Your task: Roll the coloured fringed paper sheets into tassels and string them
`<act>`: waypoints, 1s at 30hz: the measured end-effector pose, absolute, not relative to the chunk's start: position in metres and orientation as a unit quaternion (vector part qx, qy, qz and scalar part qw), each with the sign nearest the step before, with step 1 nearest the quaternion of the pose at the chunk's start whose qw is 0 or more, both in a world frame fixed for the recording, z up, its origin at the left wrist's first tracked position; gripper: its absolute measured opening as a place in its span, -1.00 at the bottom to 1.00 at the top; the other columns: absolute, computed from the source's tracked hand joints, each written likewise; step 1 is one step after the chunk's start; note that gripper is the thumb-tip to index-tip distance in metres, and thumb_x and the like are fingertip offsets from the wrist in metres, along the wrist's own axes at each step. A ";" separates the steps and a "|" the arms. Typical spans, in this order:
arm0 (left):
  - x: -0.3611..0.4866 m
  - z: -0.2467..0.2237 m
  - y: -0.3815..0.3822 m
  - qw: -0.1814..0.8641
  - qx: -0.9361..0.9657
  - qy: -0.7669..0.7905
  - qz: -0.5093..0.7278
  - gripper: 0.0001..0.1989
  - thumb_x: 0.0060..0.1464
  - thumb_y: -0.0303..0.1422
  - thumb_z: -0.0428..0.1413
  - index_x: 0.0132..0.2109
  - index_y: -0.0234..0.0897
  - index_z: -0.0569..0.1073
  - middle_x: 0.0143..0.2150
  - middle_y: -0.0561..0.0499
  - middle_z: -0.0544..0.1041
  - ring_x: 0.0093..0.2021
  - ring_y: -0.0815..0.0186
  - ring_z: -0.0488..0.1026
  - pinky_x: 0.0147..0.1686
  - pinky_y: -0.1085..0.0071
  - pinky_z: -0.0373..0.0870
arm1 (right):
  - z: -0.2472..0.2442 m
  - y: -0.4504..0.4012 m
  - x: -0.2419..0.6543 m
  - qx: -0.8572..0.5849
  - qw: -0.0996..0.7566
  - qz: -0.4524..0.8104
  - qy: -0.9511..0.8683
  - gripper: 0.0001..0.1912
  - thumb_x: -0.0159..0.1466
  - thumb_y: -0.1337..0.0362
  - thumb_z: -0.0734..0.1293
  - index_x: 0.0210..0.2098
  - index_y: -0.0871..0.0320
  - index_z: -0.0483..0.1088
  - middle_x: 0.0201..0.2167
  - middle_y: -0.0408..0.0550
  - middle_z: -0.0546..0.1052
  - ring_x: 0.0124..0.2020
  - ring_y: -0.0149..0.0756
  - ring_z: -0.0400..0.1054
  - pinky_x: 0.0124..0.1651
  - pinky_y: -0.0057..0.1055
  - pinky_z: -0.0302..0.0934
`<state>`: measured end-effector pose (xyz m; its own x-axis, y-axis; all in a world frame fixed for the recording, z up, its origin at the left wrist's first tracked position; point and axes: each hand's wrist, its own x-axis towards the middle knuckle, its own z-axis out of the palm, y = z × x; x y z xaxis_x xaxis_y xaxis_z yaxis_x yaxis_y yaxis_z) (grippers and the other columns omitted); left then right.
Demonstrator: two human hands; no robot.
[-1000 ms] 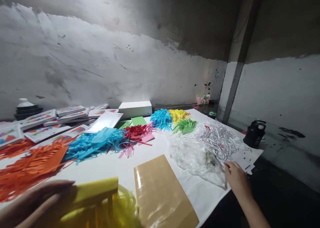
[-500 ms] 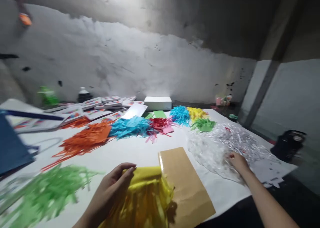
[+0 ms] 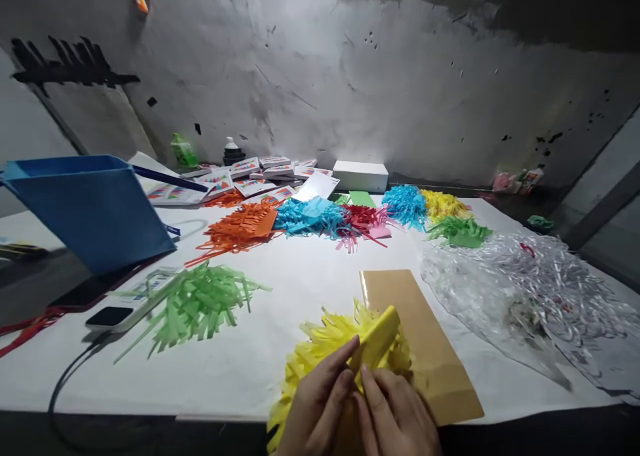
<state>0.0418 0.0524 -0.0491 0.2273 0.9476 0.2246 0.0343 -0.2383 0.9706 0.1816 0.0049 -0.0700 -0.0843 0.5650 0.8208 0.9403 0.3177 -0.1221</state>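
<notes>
The yellow fringed paper (image 3: 299,371) is already cut into strips, its band (image 3: 383,328) not cut. Left hand (image 3: 317,409) and right hand (image 3: 403,413) pinch it between fingers — partly before the brown sheet (image 3: 435,349). Whether it is fastened, I cannot tell.

Widest lane: mid-frame, over bare white paper (image 3: 295,276); right side crowded.
It runs up from the hands (image 3: 320,413) between loose green fringe (image 3: 203,303), left, and the flat brown sheet (image 3: 425,336), right; the sheet is low, passable above. Yellow fringe (image 3: 310,349) bunches around the hands. Lane ends above centre at a row of orange bundle (image 3: 240,226), blue bundle (image 3: 315,216) and red bundle (image 3: 359,219), white box (image 3: 360,176) behind. Right of frame: crumpled plastic bag (image 3: 475,309) touching a silvery tangle (image 3: 565,283). Left: upright blue container (image 3: 95,216), tallest obstacle; white device (image 3: 123,313) before it, black cable (image 3: 51,406) looping over the bench edge, lower left.
</notes>
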 end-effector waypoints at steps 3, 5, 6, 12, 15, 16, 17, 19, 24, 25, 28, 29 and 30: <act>0.042 -0.060 0.043 0.478 0.619 0.381 0.494 -0.60 0.27 -0.12 0.09 0.20 0.00 0.48 0.21 -0.02 0.52 0.22 0.11 0.43 0.25 0.29 0.33 | -0.069 0.010 0.182 -0.533 0.448 -0.187 -0.693 -0.72 0.31 0.47 0.27 -0.02 0.16 0.46 -0.29 0.03 0.60 -0.28 -0.17 0.50 -0.18 -0.24 0.35; 0.041 -0.065 0.044 0.509 0.613 0.370 0.477 -0.60 0.26 -0.17 0.13 0.21 -0.01 0.47 0.21 -0.04 0.53 0.21 0.12 0.45 0.23 0.30 0.36 | -0.067 0.011 0.191 -0.531 0.487 -0.120 -0.683 -0.78 0.31 0.47 0.28 -0.12 0.12 0.47 -0.33 -0.02 0.56 -0.31 -0.23 0.47 -0.18 -0.29 0.34; 0.041 -0.067 0.045 0.527 0.608 0.361 0.471 -0.60 0.25 -0.19 0.15 0.21 -0.02 0.47 0.20 -0.05 0.53 0.20 0.12 0.46 0.21 0.30 0.38 | -0.066 0.011 0.195 -0.534 0.506 -0.075 -0.673 -0.83 0.32 0.45 0.29 -0.18 0.10 0.46 -0.35 -0.05 0.54 -0.32 -0.27 0.45 -0.19 -0.33 0.34; 0.043 -0.071 0.057 0.553 0.606 0.327 0.469 -0.70 0.26 -0.22 0.14 0.09 -0.13 0.53 0.09 -0.13 0.59 0.03 0.12 0.57 0.05 0.32 0.51 | -0.051 0.018 0.207 -0.544 0.519 0.198 -0.629 -0.76 0.34 0.23 0.35 -0.46 0.10 0.35 -0.49 -0.19 0.43 -0.44 -0.40 0.40 -0.38 -0.55 0.32; 0.045 -0.068 0.060 0.538 0.631 0.329 0.452 -0.73 0.28 -0.23 0.11 0.06 -0.16 0.55 0.03 -0.13 0.62 -0.04 0.14 0.59 0.01 0.31 0.53 | -0.048 0.018 0.211 -0.558 0.509 0.170 -0.633 -0.84 0.35 0.26 0.33 -0.38 0.09 0.38 -0.43 -0.17 0.47 -0.38 -0.38 0.43 -0.33 -0.54 0.34; 0.046 -0.066 0.060 0.535 0.634 0.331 0.449 -0.74 0.28 -0.24 0.11 0.05 -0.16 0.55 0.02 -0.13 0.62 -0.04 0.14 0.59 0.00 0.31 0.53 | -0.049 0.017 0.212 -0.561 0.508 0.116 -0.643 -0.91 0.37 0.32 0.29 -0.29 0.09 0.40 -0.37 -0.13 0.49 -0.32 -0.36 0.45 -0.26 -0.52 0.35; 0.046 -0.065 0.061 0.535 0.634 0.332 0.448 -0.74 0.28 -0.24 0.11 0.05 -0.16 0.55 0.01 -0.13 0.62 -0.05 0.14 0.59 -0.01 0.32 0.53 | -0.050 0.016 0.212 -0.558 0.502 0.049 -0.659 -0.90 0.38 0.36 0.25 -0.19 0.09 0.41 -0.30 -0.07 0.51 -0.26 -0.33 0.46 -0.20 -0.47 0.36; 0.048 -0.063 0.061 0.542 0.628 0.331 0.450 -0.74 0.28 -0.24 0.11 0.05 -0.17 0.54 -0.01 -0.12 0.63 -0.05 0.14 0.58 -0.01 0.32 0.53 | -0.053 0.012 0.211 -0.536 0.470 -0.073 -0.697 -0.80 0.38 0.41 0.20 -0.08 0.10 0.41 -0.20 0.04 0.52 -0.22 -0.26 0.46 -0.15 -0.37 0.37; 0.050 -0.062 0.061 0.570 0.602 0.321 0.459 -0.71 0.28 -0.26 0.12 0.09 -0.19 0.51 0.01 -0.13 0.61 -0.01 0.14 0.57 0.02 0.31 0.51 | -0.059 0.013 0.208 -0.526 0.377 -0.179 -0.741 -0.76 0.33 0.36 0.27 -0.04 0.22 0.46 -0.09 0.20 0.50 -0.16 -0.13 0.47 -0.17 -0.26 0.42; 0.050 -0.063 0.061 0.571 0.602 0.319 0.458 -0.71 0.28 -0.26 0.12 0.10 -0.19 0.51 0.02 -0.13 0.61 -0.01 0.14 0.56 0.03 0.32 0.51 | -0.059 0.014 0.208 -0.526 0.375 -0.190 -0.739 -0.75 0.31 0.37 0.29 -0.03 0.25 0.45 -0.08 0.22 0.50 -0.15 -0.12 0.47 -0.16 -0.26 0.42; 0.050 -0.065 0.059 0.563 0.611 0.316 0.458 -0.73 0.28 -0.27 0.12 0.08 -0.18 0.51 0.03 -0.12 0.60 0.00 0.17 0.56 0.03 0.35 0.50 | -0.060 0.016 0.208 -0.511 0.382 -0.206 -0.742 -0.78 0.29 0.46 0.30 -0.07 0.27 0.44 -0.16 0.15 0.54 -0.19 -0.16 0.47 -0.14 -0.23 0.38; 0.050 -0.066 0.059 0.558 0.615 0.316 0.459 -0.74 0.28 -0.27 0.12 0.07 -0.17 0.51 0.03 -0.11 0.60 0.00 0.17 0.56 0.02 0.37 0.50 | -0.059 0.017 0.208 -0.507 0.386 -0.202 -0.743 -0.79 0.29 0.48 0.29 -0.09 0.25 0.44 -0.21 0.11 0.55 -0.22 -0.19 0.47 -0.13 -0.22 0.36; 0.050 -0.066 0.058 0.554 0.618 0.316 0.460 -0.75 0.27 -0.27 0.13 0.06 -0.16 0.51 0.03 -0.10 0.60 0.00 0.18 0.56 0.02 0.38 0.50 | -0.059 0.017 0.209 -0.510 0.391 -0.192 -0.742 -0.81 0.30 0.49 0.28 -0.11 0.24 0.43 -0.24 0.07 0.56 -0.25 -0.22 0.47 -0.12 -0.22 0.35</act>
<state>0.0501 0.0584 -0.0660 0.3768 0.9004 0.2177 -0.1188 -0.1861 0.9753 0.2090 0.0173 -0.0585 -0.1738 0.6072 0.7753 0.9067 0.4058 -0.1146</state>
